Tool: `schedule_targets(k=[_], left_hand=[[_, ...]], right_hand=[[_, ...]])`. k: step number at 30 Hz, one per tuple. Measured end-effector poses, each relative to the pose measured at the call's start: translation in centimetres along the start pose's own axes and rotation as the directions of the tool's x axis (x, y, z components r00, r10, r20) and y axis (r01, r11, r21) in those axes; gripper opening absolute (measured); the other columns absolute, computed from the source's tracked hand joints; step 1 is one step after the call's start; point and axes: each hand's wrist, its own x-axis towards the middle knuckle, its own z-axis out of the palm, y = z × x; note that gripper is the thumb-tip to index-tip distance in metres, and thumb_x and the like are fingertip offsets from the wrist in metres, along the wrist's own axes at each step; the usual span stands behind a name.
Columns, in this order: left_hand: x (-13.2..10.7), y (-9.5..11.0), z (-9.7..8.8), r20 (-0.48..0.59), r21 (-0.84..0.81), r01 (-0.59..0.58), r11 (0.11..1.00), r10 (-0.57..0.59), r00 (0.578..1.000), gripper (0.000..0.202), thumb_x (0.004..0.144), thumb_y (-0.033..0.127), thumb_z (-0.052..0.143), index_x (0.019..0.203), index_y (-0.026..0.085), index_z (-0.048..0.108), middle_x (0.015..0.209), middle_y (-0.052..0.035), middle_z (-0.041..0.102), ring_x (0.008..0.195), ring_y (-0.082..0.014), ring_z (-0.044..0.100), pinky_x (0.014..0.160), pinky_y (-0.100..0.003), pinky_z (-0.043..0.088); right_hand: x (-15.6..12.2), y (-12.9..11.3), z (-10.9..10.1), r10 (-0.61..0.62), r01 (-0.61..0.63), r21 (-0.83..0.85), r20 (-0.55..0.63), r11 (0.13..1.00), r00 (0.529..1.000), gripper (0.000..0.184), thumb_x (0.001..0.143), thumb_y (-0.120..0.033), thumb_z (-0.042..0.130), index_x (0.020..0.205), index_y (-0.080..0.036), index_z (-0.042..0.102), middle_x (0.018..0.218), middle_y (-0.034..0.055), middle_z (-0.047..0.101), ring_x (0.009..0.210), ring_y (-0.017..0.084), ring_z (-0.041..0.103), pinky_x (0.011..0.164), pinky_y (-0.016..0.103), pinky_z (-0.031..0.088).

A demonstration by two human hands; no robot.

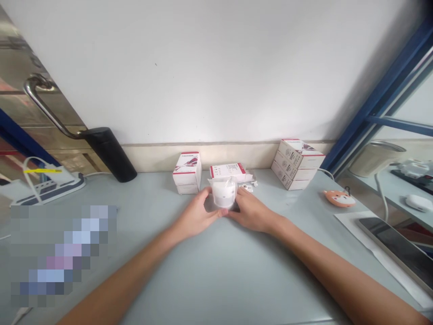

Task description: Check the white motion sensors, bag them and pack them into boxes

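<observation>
A small white rounded device in a clear plastic bag (224, 193) stands at the middle of the table, between both hands. My left hand (198, 214) curves round its left side, thumb at the lower front. From the right, my right hand (252, 210) grips the other side, its thumb also near the bottom front. Just behind lies a white and red carton (228, 170) on its side. Small white parts (248, 186) sit beside that carton, too small to name. The fingertips behind the device are partly hidden.
Two stacked white and red boxes (187, 174) stand left of centre; a taller stack of boxes (297, 164) is on the right. A black cylinder (110, 155), a power strip (64, 187), an orange animal-face case (339, 198) and a phone (395, 246) lie around the table's sides.
</observation>
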Motion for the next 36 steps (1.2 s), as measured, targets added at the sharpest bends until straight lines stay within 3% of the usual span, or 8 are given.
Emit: schedule_targets(k=[4, 8, 11, 16, 19, 22, 29, 36], left_hand=[[0.1, 0.9, 0.2, 0.024, -0.176, 0.052, 0.983, -0.049, 0.999, 0.049, 0.078, 0.035, 0.09, 0.122, 0.022, 0.074, 0.125, -0.0123, 0.076, 0.118, -0.0335, 0.069, 0.1, -0.04, 0.053], [0.4, 2.0, -0.1, -0.084, -0.349, 0.117, 0.93, -0.155, 0.984, 0.045, 0.088, 0.048, 0.08, 0.122, 0.019, 0.074, 0.126, -0.0128, 0.076, 0.117, -0.0308, 0.07, 0.095, -0.037, 0.055], [0.7, 2.7, -0.7, -0.1, -0.514, 0.123, 0.849, -0.201, 0.974, 0.044, 0.094, 0.049, 0.072, 0.126, 0.018, 0.072, 0.135, -0.0125, 0.072, 0.125, -0.0286, 0.067, 0.1, -0.035, 0.055], [1.1, 3.3, -1.6, -0.146, -0.699, 0.116, 0.706, -0.3, 0.943, 0.044, 0.093, 0.04, 0.076, 0.134, 0.024, 0.069, 0.143, -0.0075, 0.068, 0.13, -0.0241, 0.065, 0.096, -0.029, 0.06], [1.0, 3.4, -1.4, -0.126, -0.728, 0.131, 0.672, -0.32, 0.939, 0.043, 0.094, 0.038, 0.076, 0.132, 0.022, 0.069, 0.14, -0.0088, 0.07, 0.128, -0.024, 0.066, 0.097, -0.031, 0.061], [0.8, 3.4, -0.8, -0.081, -0.752, 0.157, 0.64, -0.325, 0.942, 0.038, 0.095, 0.034, 0.074, 0.13, 0.022, 0.07, 0.141, -0.0092, 0.069, 0.127, -0.0241, 0.066, 0.096, -0.031, 0.061], [0.3, 3.7, 0.1, -0.03, -0.78, 0.164, 0.604, -0.298, 0.954, 0.04, 0.094, 0.025, 0.074, 0.133, 0.025, 0.068, 0.146, -0.0085, 0.065, 0.135, -0.0264, 0.061, 0.109, -0.04, 0.058], [0.2, 4.1, 0.1, -0.096, -0.787, 0.119, 0.605, -0.311, 0.946, 0.035, 0.093, 0.023, 0.075, 0.128, 0.023, 0.069, 0.146, -0.0079, 0.066, 0.132, -0.0245, 0.064, 0.103, -0.034, 0.061]], right_hand=[[-0.1, -0.6, 0.1, -0.016, 0.013, 0.123, 0.021, 0.992, 1.0, 0.039, 0.095, -0.031, 0.07, 0.132, -0.024, 0.059, 0.133, 0.0129, 0.066, 0.119, 0.032, 0.061, 0.101, 0.05, 0.049], [0.0, -1.4, 0.3, 0.085, -0.055, 0.336, -0.075, 0.94, 0.994, 0.058, 0.099, -0.043, 0.065, 0.149, -0.025, 0.041, 0.108, 0.0055, 0.067, 0.092, 0.022, 0.063, 0.084, 0.039, 0.052], [0.2, -2.2, 0.1, 0.119, -0.016, 0.423, -0.218, 0.906, 0.969, 0.042, 0.105, -0.044, 0.054, 0.142, -0.026, 0.046, 0.081, -0.0024, 0.055, 0.075, 0.018, 0.053, 0.074, 0.033, 0.048], [0.4, -2.7, -0.6, 0.209, 0.038, 0.467, -0.466, 0.884, 0.86, 0.028, 0.105, -0.046, 0.052, 0.126, -0.028, 0.055, 0.085, -0.0013, 0.053, 0.076, 0.017, 0.053, 0.075, 0.033, 0.047], [0.5, -2.7, -0.5, 0.248, -0.038, 0.559, -0.304, 0.828, 0.92, 0.037, 0.101, -0.051, 0.059, 0.129, -0.028, 0.051, 0.098, 0.0011, 0.06, 0.083, 0.018, 0.06, 0.074, 0.033, 0.049], [0.6, -2.6, 0.1, 0.249, -0.114, 0.63, -0.131, 0.769, 0.96, 0.034, 0.099, -0.054, 0.06, 0.117, -0.025, 0.054, 0.091, 0.0006, 0.064, 0.077, 0.017, 0.062, 0.069, 0.032, 0.049], [0.7, -2.7, -0.2, 0.374, -0.108, 0.612, -0.326, 0.783, 0.868, 0.031, 0.103, -0.045, 0.052, 0.082, -0.023, 0.059, 0.07, -0.0012, 0.058, 0.067, 0.017, 0.056, 0.065, 0.031, 0.045], [0.3, -2.7, -0.3, 0.325, -0.024, 0.652, -0.346, 0.758, 0.88, 0.019, 0.103, -0.031, 0.045, 0.114, -0.026, 0.059, 0.09, -0.001, 0.062, 0.07, 0.015, 0.058, 0.067, 0.031, 0.048]])
